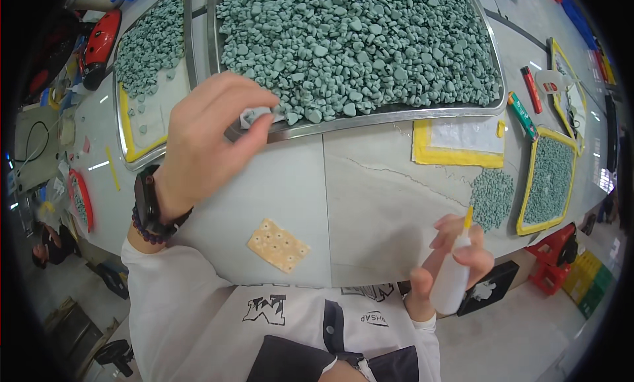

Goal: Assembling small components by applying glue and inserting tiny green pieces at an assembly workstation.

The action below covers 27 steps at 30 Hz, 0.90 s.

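Observation:
My left hand (211, 127), with a dark watch and beaded bracelet on its wrist, reaches over the near left corner of a large metal-rimmed tray (396, 115) heaped with grey-green stones (356, 51). Its thumb and fingertips curl close together at the stones; what is between them is too small to make out. A small white piece (249, 119) shows inside the curve of the fingers. Held in my right hand (472, 255) is a white squeeze bottle (451, 283), its yellow nozzle pointing up. Between my arms, a tan rectangular piece dotted with small white flowers (279, 244) lies on the table.
At the left stands another stone-filled tray with a yellow edge (125, 141). On the right are a white sheet with yellow border (459, 144), a loose patch of stones (492, 195), a yellow-rimmed tray (523, 229), a green tube (522, 115) and a red marker (531, 90).

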Tool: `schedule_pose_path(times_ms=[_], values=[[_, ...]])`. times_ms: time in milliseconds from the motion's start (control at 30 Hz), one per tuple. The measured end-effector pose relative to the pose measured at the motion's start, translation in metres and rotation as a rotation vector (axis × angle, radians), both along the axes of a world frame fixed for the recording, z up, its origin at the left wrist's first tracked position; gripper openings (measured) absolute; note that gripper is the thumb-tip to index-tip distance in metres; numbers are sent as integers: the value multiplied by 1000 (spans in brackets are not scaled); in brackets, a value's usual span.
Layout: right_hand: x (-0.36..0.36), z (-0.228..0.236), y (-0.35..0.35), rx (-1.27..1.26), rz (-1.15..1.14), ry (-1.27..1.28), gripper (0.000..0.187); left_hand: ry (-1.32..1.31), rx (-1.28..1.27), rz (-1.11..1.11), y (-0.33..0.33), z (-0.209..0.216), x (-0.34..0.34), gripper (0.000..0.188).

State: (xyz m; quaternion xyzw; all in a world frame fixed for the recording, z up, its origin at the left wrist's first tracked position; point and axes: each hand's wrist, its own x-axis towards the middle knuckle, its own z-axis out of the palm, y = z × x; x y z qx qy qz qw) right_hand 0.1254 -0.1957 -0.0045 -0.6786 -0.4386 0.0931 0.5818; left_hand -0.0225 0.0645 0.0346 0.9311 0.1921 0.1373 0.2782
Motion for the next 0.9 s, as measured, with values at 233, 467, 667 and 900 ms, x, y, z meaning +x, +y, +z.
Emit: schedule_pose_path(times_ms=[233, 467, 667, 900], values=[[0, 17, 26, 120, 272, 75, 51, -62, -1272, -143, -50, -11, 18, 13], [-9, 4, 27, 21, 296, -9, 47, -98, -1701, -101, -66, -44, 29, 14], [-12, 6, 29, -26, 244, 42, 29, -169, -1522, -174, -65, -48, 26, 14], [1, 0, 22, 42, 328, -61, 58, -125, -1449, -110, -66, -46, 26, 18]])
